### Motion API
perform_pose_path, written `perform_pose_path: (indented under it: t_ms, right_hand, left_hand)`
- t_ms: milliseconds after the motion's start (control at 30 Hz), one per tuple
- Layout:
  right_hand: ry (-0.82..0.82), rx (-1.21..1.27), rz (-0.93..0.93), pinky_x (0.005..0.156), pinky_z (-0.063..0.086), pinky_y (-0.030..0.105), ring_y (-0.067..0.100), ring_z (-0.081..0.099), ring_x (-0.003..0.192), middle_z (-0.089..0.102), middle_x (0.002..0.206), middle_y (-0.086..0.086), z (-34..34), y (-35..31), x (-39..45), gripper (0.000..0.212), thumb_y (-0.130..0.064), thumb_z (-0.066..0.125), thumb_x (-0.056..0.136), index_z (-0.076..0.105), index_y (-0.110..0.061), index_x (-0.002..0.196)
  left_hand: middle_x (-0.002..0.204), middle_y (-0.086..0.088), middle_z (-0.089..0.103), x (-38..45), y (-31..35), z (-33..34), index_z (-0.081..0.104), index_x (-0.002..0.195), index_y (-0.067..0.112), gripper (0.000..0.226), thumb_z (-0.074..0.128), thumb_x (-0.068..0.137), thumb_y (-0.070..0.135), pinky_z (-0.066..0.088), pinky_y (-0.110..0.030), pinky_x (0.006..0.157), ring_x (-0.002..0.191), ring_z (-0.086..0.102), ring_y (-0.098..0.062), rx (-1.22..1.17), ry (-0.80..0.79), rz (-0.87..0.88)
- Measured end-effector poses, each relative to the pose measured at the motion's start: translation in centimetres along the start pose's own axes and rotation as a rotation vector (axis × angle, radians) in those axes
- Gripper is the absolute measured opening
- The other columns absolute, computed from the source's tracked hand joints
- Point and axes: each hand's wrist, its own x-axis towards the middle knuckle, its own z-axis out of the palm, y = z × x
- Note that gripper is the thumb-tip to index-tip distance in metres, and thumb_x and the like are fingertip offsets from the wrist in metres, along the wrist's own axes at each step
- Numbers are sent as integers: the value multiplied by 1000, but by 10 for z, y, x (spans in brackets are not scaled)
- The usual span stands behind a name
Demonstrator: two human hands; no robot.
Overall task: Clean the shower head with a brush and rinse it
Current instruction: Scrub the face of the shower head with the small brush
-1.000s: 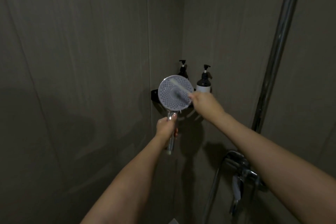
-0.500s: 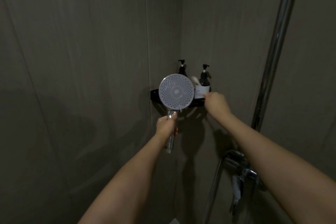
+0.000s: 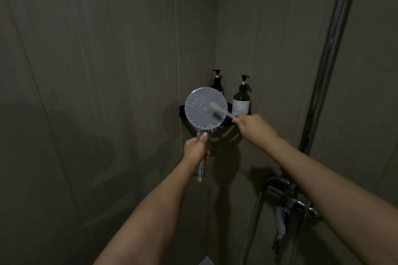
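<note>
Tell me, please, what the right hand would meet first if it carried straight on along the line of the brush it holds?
Most likely the face of the shower head: the right hand points its brush up-left across that face, and the tip seems already against it, though depth is unclear.

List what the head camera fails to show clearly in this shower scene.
- Brush: motion-blurred; bristles unclear, handle end hidden in the right hand.
- Rear pump bottle: lower part hidden behind the shower head.
- Front bottle label: too small and dim to read.
- Faucet: dark, partly behind the right forearm.
- Left hand covers part of the handle.
</note>
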Motion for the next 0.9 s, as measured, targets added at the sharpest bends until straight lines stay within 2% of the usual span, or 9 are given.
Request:
perform_pose_path:
  t_ms: [67,200,267,367,467,533,633,800,900]
  right_hand:
    - [-115,-107,7,63,43,34,31,60,79,64,94,17,13,2,-2,32,-25,36,100,59,-3,103]
    - [163,70,271,69,45,37,36,62,88,65,101,23,-2,25,8,34,-17,35,100,60,4,107]
    - [150,101,141,70,49,39,35,63,84,66,94,23,-6,21,7,35,-21,36,100,61,2,102]
    - [-77,-14,60,66,48,37,29,60,77,64,89,17,10,11,-2,33,-28,36,100,59,-5,100]
    - [131,-12,210,67,47,38,37,63,86,66,98,25,5,28,7,37,-23,35,100,61,4,104]
    - [223,21,171,65,44,36,38,63,84,66,95,27,1,26,6,37,-22,36,100,62,5,100]
    - [4,0,63,66,46,36,33,62,80,62,86,17,8,16,-1,33,-27,36,100,61,-7,94]
    - [227,27,192,66,44,37,40,63,85,66,94,27,4,32,-2,39,-26,36,100,62,4,99]
    - [15,27,68,64,46,38,33,61,75,63,84,19,11,24,-7,39,-31,36,99,60,-1,94]
  left_hand:
    - [41,-7,47,-1,0,0,49,61,9,37,52,94,27,39,-20,36,28,44,-13,-21,-4,-7]
    - [50,-11,47,-1,-1,-3,47,64,10,35,52,94,28,39,-21,37,31,44,-14,-28,-21,-30]
    - [51,-12,48,1,-2,-4,48,64,10,35,52,94,29,39,-22,40,34,44,-16,-34,-19,-39]
    - [52,-12,47,2,-2,-3,48,64,10,35,52,94,29,38,-20,38,31,43,-14,-65,-13,-50]
    - [52,-12,47,2,-1,-3,48,67,11,33,52,94,30,39,-20,37,33,44,-14,-61,-42,-60]
    - [51,-11,47,3,-1,-2,46,67,12,33,53,94,30,39,-20,37,34,44,-15,-56,-49,-55]
    - [51,-11,46,3,0,-1,47,66,11,34,52,94,29,38,-19,38,36,44,-16,-69,-50,-49]
    - [54,-10,48,3,-2,-5,48,72,11,30,51,94,30,39,-21,39,40,44,-18,-55,-70,-76]
    - [54,-10,48,3,-3,-5,48,70,11,31,51,94,31,38,-21,39,41,44,-18,-57,-63,-78]
